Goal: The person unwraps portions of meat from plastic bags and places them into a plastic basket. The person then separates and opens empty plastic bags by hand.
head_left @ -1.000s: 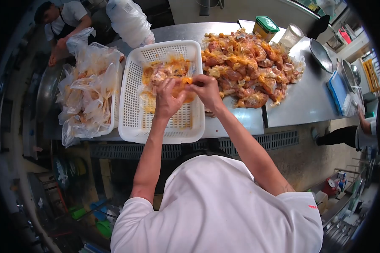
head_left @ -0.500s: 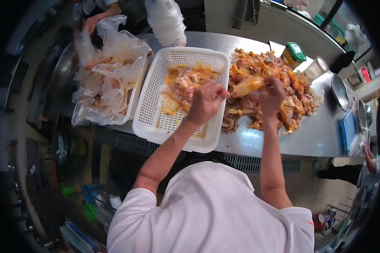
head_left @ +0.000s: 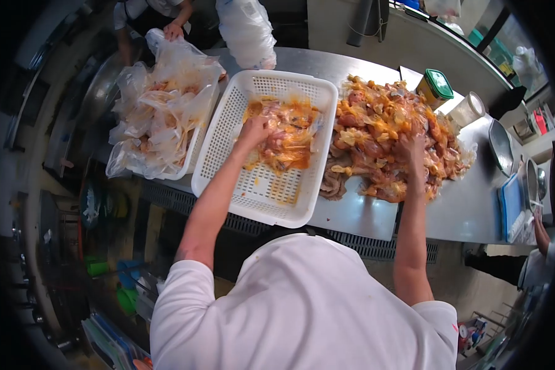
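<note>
My left hand (head_left: 256,131) reaches into a white perforated basket (head_left: 213,176), its fingers curled at the left side of the marinated raw meat (head_left: 293,139) there. What is between those fingers is hidden. My right hand (head_left: 413,147) rests on a large heap of orange, glossy raw meat pieces (head_left: 370,135) on the steel table, right of the basket. Blur and the surrounding pieces obscure its fingertips. Orange marinade coats part of the basket floor. A greyish, folded piece (head_left: 333,185) lies at the heap's lower left edge.
Left of the basket is a white crate (head_left: 194,145) with stained plastic bags (head_left: 160,111). A roll of clear bags (head_left: 246,34) stands behind. A green-lidded tub (head_left: 436,86) and a clear container (head_left: 467,111) are beyond the heap. Another person (head_left: 151,18) is at upper left.
My left hand has moved left and down onto the meat in the basket. My right hand, earlier raised with a yellowish piece, is now on the heap. The other person's hand has shifted up from the bags.
</note>
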Available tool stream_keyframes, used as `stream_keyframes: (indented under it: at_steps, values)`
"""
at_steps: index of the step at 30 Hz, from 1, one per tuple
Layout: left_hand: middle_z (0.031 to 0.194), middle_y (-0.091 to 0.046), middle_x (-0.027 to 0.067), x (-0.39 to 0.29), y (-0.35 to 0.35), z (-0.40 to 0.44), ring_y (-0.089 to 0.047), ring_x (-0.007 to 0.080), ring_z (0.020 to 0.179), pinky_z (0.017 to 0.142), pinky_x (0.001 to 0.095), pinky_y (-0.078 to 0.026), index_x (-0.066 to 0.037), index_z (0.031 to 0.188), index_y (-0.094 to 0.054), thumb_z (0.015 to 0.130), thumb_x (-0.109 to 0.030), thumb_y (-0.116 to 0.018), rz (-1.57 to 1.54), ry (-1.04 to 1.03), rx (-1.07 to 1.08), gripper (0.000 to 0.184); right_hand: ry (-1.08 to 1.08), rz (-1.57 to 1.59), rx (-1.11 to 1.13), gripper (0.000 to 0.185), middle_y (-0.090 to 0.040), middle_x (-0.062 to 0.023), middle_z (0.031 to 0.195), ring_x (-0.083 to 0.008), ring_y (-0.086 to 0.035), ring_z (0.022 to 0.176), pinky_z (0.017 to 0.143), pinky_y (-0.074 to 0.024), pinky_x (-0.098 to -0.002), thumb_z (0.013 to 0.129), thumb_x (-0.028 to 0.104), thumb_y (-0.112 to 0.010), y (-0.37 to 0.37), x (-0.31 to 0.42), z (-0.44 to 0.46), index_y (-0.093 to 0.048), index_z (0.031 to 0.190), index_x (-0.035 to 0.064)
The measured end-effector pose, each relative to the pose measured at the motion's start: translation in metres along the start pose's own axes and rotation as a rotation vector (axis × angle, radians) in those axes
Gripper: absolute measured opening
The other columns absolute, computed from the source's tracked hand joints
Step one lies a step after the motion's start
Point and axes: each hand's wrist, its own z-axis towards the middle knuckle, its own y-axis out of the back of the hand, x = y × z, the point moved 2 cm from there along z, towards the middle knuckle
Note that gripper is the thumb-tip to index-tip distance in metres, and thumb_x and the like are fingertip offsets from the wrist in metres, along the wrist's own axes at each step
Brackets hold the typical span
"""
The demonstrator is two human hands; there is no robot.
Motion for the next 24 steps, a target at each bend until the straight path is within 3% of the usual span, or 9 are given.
stream_keyframes:
  at_steps: [2, 4, 6, 9, 13, 16, 17, 21, 24]
  values:
    - [0.132, -0.054, 0.0256, 0.003, 0.008, 0.001, -0.064, 0.0349, 0.105, 0.086, 0.0408, -0.052, -0.003, 0.084, -0.07, 0.071, -0.038, -0.085, -0.142, 0.027, 0.358, 0.04, 0.09, -0.009, -0.425, 0.059, -0.051, -0.0204, 0.139, -0.0372, -0.055, 0.121, 0.104, -0.048, -0.046, 0.084, 0.007, -0.066, 0.022, 0.065, -0.029, -0.051, 0.14, 0.0114]
    - [0.129, -0.056, 0.0261, 0.005, 0.008, -0.01, -0.063, 0.0356, 0.107, 0.089, 0.0419, -0.052, -0.006, 0.095, -0.071, 0.072, -0.039, -0.084, -0.146, 0.006, 0.343, 0.042, 0.369, 0.209, -0.476, 0.059, -0.054, -0.0182, 0.136, -0.0335, -0.055, 0.124, 0.104, -0.0498, -0.0405, 0.082, -0.003, -0.065, 0.019, 0.102, -0.042, -0.052, 0.138, 0.0115]
    - [0.13, -0.056, 0.0248, -0.009, 0.014, -0.019, -0.062, 0.037, 0.11, 0.091, 0.0433, -0.051, -0.01, 0.114, -0.067, 0.072, -0.038, -0.083, -0.094, -0.142, -0.14, 0.053, 0.444, 0.468, -0.314, 0.055, -0.058, -0.0163, 0.131, -0.0302, -0.057, 0.121, 0.098, -0.0532, -0.037, 0.08, -0.009, -0.064, 0.007, 0.148, -0.063, -0.056, 0.132, 0.008]
    - [0.132, -0.055, 0.0221, 0.011, -0.03, -0.004, -0.058, 0.0394, 0.115, 0.094, 0.0447, -0.05, -0.015, 0.131, -0.058, 0.07, -0.04, -0.084, 0.116, -0.25, -0.172, 0.071, 0.479, 0.692, 0.026, 0.04, -0.062, -0.0171, 0.123, -0.0353, -0.06, 0.113, 0.098, -0.0486, -0.0419, 0.078, -0.005, -0.066, -0.013, 0.192, -0.079, -0.061, 0.117, 0.0037]
    - [0.133, -0.051, 0.0201, 0.002, -0.006, 0.009, -0.053, 0.043, 0.12, 0.099, 0.0463, -0.047, -0.018, 0.138, -0.052, 0.069, -0.041, -0.085, 0.118, -0.168, 0.156, 0.08, 0.595, 0.646, 0.114, 0.032, -0.063, -0.0168, 0.119, -0.0381, -0.06, 0.109, 0.093, -0.0493, -0.0425, 0.079, -0.001, -0.067, -0.025, 0.215, -0.088, -0.062, 0.11, 0.0023]
    - [0.141, -0.045, 0.0192, -0.016, 0.007, 0.016, -0.049, 0.046, 0.124, 0.101, 0.0497, -0.045, -0.019, 0.14, -0.05, 0.066, -0.043, -0.086, 0.446, -0.176, 0.494, 0.086, 0.635, 0.594, 0.112, 0.03, -0.064, -0.0147, 0.116, -0.0369, -0.06, 0.11, 0.092, -0.0495, -0.0419, 0.078, 0.0, -0.068, -0.033, 0.215, -0.096, -0.063, 0.108, 0.0021]
    - [0.146, -0.04, 0.0211, -0.026, 0.011, 0.013, -0.045, 0.0477, 0.127, 0.103, 0.0523, -0.042, -0.021, 0.144, -0.046, 0.063, -0.044, -0.088, 0.323, -0.22, 0.371, 0.095, 0.599, 0.523, 0.154, 0.038, -0.055, -0.0193, 0.133, -0.0393, -0.052, 0.123, 0.099, -0.0454, -0.0454, 0.077, 0.004, -0.072, -0.042, 0.21, -0.099, -0.063, 0.113, 0.0071]
    - [0.148, -0.038, 0.0235, -0.08, -0.01, -0.003, -0.035, 0.0497, 0.135, 0.112, 0.0569, -0.03, -0.028, 0.146, -0.043, 0.052, -0.044, -0.092, 0.215, -0.371, 0.167, 0.107, 0.382, 0.225, 0.045, 0.047, -0.027, -0.0254, 0.149, -0.0489, -0.027, 0.136, 0.105, -0.037, -0.0545, 0.073, 0.003, -0.074, -0.058, 0.208, -0.132, -0.061, 0.117, 0.015]
    - [0.153, -0.031, 0.0239, -0.103, -0.027, -0.018, -0.024, 0.0557, 0.139, 0.115, 0.0614, -0.023, -0.033, 0.15, -0.035, 0.048, -0.046, -0.092, 0.45, -0.247, 0.229, 0.118, 0.369, 0.255, -0.053, 0.05, -0.032, -0.0227, 0.147, -0.0476, -0.034, 0.131, 0.105, -0.0373, -0.0524, 0.07, -0.002, -0.072, -0.091, 0.187, -0.134, -0.061, 0.115, 0.0154]
